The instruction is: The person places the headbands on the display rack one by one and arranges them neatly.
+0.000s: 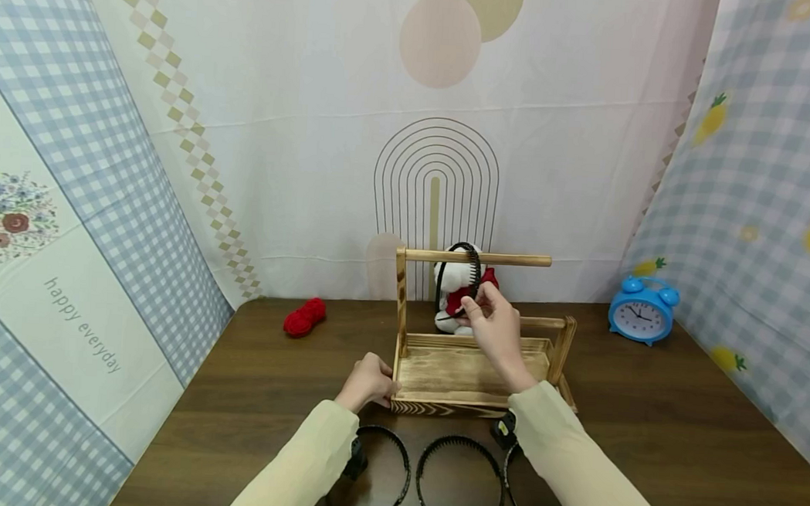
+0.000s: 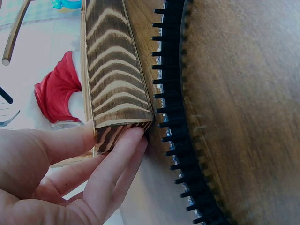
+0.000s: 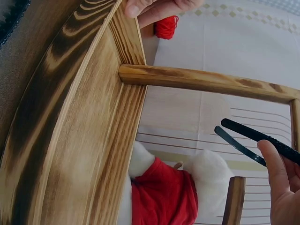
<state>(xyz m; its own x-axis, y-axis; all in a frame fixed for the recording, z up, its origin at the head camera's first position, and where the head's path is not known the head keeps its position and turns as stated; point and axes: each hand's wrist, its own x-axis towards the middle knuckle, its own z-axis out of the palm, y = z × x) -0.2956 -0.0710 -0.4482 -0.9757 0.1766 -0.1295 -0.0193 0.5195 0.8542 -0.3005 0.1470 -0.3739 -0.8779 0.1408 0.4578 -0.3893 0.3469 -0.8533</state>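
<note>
A wooden stand (image 1: 465,408) with a shallow tray base and raised bars is on the brown table. My left hand (image 1: 369,382) grips the tray's left front corner, thumb on the rim and fingers against the end, as the left wrist view shows. Between thumb and fingers my right hand (image 1: 498,328) pinches a black toothed headband (image 1: 476,269) at the stand's upper bar (image 1: 516,260). The curve of the headband rises above that bar; whether it loops round it I cannot tell. In the right wrist view the headband's two tips (image 3: 239,127) point away from the hand.
Three more black headbands (image 1: 459,440) lie along the table's near side, one partly behind the right sleeve. A white plush toy in red clothing (image 3: 164,194) sits behind the stand. Red yarn (image 1: 305,318) lies at the back left, a blue alarm clock (image 1: 641,312) stands back right.
</note>
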